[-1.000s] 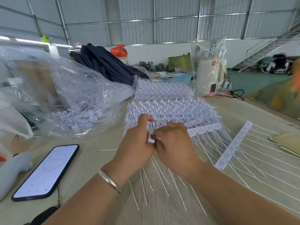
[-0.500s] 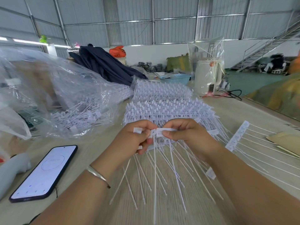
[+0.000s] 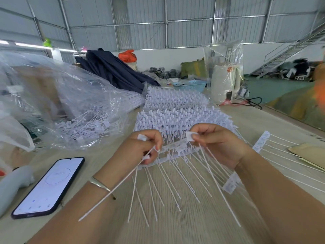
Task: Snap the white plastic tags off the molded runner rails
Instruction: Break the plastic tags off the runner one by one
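My left hand (image 3: 140, 148) grips a few loose white tags (image 3: 141, 137), their thin tails slanting down to the left. My right hand (image 3: 218, 143) pinches the flat head of another white tag (image 3: 190, 136), whose long tail hangs toward me. Between the hands, low over the table, a runner rail (image 3: 173, 147) with several tags still joined fans its tails toward me. Behind it lies a stack of unbroken runner rails (image 3: 181, 118). Another rail (image 3: 262, 140) with long tails lies to the right.
A phone (image 3: 50, 186) with a lit screen lies at the front left. A clear plastic bag (image 3: 70, 110) with loose tags sits at the left. Behind the stack are dark cloth (image 3: 114, 71), a blue basket (image 3: 190, 84) and a white appliance (image 3: 226, 83) in plastic. A brown envelope (image 3: 309, 152) lies at the right.
My hands have pulled apart, each carrying tags, from where they met at the rail's middle. The rail has dropped lower between them.
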The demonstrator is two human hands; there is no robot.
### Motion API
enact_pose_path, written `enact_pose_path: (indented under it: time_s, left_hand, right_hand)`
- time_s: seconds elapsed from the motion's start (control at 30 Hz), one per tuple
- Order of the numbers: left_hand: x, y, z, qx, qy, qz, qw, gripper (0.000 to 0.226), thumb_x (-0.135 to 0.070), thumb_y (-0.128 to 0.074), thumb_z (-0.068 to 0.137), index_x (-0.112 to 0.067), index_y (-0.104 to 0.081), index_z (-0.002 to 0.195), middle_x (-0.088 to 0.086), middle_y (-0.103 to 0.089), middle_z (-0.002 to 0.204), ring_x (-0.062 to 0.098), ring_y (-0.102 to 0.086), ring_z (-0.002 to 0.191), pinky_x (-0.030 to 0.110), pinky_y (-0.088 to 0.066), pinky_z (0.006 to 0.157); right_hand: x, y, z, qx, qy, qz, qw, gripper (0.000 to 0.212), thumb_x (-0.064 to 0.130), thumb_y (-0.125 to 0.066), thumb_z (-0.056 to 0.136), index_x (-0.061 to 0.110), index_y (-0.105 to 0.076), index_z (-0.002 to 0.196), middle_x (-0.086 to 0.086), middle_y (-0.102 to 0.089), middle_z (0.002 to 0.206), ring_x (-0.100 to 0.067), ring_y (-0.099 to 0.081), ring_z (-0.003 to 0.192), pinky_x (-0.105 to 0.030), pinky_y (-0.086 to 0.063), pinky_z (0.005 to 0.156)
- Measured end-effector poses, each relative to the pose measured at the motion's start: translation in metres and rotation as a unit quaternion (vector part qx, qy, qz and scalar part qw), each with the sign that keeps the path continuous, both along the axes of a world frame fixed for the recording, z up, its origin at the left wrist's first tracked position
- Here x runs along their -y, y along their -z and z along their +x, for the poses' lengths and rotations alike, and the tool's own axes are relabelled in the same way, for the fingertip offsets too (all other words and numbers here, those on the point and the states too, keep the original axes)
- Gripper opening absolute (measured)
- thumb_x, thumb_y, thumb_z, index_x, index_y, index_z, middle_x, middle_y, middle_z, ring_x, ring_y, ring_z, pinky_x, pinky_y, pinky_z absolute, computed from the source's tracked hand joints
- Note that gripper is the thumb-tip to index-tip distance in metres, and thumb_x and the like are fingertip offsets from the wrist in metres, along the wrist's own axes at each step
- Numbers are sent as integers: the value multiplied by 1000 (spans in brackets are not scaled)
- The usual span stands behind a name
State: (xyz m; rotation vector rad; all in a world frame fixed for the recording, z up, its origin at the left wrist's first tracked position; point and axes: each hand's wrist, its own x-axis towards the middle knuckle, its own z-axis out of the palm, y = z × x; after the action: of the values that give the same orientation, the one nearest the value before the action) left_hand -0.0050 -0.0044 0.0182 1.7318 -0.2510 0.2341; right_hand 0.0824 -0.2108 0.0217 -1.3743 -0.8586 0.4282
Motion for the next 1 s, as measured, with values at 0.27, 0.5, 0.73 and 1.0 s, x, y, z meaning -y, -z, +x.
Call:
enact_pose_path:
  time_s: [0.27, 0.5, 0.73, 1.0]
  left_hand:
    - [11, 12, 10, 27, -224, 77, 971, 31, -22, -43, 102, -22, -70, 86, -5, -47, 46, 7, -41, 36, 16, -35, 43]
    - [10, 14, 9, 47, -270, 98, 957, 44, -53, -53, 91, -13, -46, 71, -8, -47, 47, 6, -46, 41, 18, -38, 45]
    - [12, 14, 8, 53, -260, 194, 945, 46, -53, -78, 68, -21, -47, 77, -6, -45, 63, 0, -39, 47, 13, -35, 46]
    - [13, 11, 4, 1, -210, 136, 968, 6, -34, -64, 89, -34, -60, 92, 1, -63, 85, 7, -56, 51, 39, -54, 64]
  right_hand:
    - [-17, 1, -9, 56, 79, -82, 992, 25, -7, -55, 88, 10, -66, 103, -10, -66, 88, -12, -57, 75, -22, -45, 77]
    - [-25, 5, -18, 155, 164, -126, 966, 21, -4, -67, 81, 9, -55, 93, -13, -71, 78, -20, -61, 70, -36, -46, 69]
    - [-28, 7, -20, 184, 149, -115, 965, 18, -8, -58, 86, 9, -55, 90, 3, -67, 67, -8, -63, 66, -26, -46, 66]
    - [-29, 5, -24, 222, 142, -126, 956, 24, -8, -52, 88, 16, -55, 88, 8, -61, 63, -17, -52, 65, -29, -38, 63]
